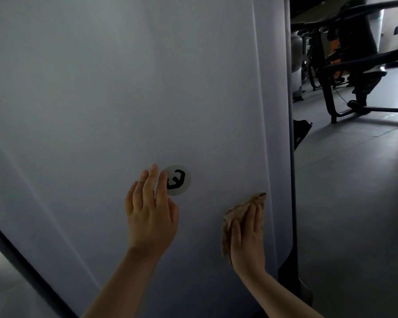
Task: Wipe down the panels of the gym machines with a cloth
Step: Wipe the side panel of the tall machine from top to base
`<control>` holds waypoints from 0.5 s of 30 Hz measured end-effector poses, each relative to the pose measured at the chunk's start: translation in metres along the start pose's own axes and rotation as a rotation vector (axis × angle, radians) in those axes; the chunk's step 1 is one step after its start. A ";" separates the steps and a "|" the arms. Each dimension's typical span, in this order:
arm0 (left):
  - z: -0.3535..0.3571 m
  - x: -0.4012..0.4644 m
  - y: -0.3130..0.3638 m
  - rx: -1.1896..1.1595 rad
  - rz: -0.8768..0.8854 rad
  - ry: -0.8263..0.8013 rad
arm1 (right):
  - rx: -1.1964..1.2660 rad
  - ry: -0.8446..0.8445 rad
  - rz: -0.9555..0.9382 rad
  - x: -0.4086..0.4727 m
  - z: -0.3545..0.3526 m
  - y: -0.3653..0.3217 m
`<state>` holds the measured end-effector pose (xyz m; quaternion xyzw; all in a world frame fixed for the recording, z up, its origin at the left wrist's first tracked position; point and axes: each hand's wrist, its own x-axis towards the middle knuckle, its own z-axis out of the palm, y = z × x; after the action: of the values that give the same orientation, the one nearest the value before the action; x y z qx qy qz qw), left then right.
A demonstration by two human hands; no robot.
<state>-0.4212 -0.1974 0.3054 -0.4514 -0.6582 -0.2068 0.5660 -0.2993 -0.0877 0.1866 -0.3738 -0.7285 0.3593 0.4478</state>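
Note:
A large pale grey machine panel (124, 88) fills most of the head view. A round white badge with a black logo (177, 180) sits low on it. My left hand (151, 212) rests flat on the panel with straight fingers, its fingertips partly covering the badge's left edge. To the right, my right hand (247, 237) presses a beige cloth (236, 211) flat against the panel near its right edge; the cloth sticks out above and to the left of the fingers.
The panel's dark frame edge (293, 180) runs down its right side, another dark bar (21, 255) slants across the lower left. Black gym machines (354, 65) stand on the grey floor (354, 203) at the upper right.

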 end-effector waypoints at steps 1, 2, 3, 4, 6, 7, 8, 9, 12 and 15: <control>0.001 0.000 0.001 -0.003 -0.013 0.005 | 0.005 0.003 -0.005 0.000 0.000 0.001; 0.002 0.000 0.003 -0.007 -0.026 0.010 | -0.004 0.002 -0.051 -0.001 0.001 -0.001; 0.002 0.000 0.004 -0.009 -0.036 0.018 | -0.045 0.009 -0.130 -0.001 0.003 -0.004; 0.003 0.000 0.005 -0.010 -0.042 0.027 | -0.116 0.017 -0.216 0.001 0.005 -0.010; 0.004 0.000 0.006 -0.014 -0.045 0.034 | -0.302 0.078 -0.394 0.012 0.010 -0.026; 0.004 0.000 0.006 -0.017 -0.042 0.032 | -0.352 0.114 -0.474 0.023 0.009 -0.041; 0.004 0.001 0.005 -0.022 -0.039 0.032 | -0.372 0.137 -0.552 0.037 0.006 -0.059; 0.003 0.002 0.004 -0.029 -0.034 0.031 | -0.383 0.162 -0.634 0.052 0.000 -0.081; -0.001 0.006 -0.001 -0.041 -0.003 0.023 | -0.406 0.302 -0.778 0.097 -0.023 -0.144; -0.001 0.008 -0.004 -0.039 0.013 0.033 | -0.368 0.378 -0.745 0.112 -0.030 -0.168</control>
<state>-0.4230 -0.1974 0.3142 -0.4632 -0.6417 -0.2233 0.5690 -0.3447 -0.0627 0.3835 -0.2189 -0.7704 -0.0362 0.5977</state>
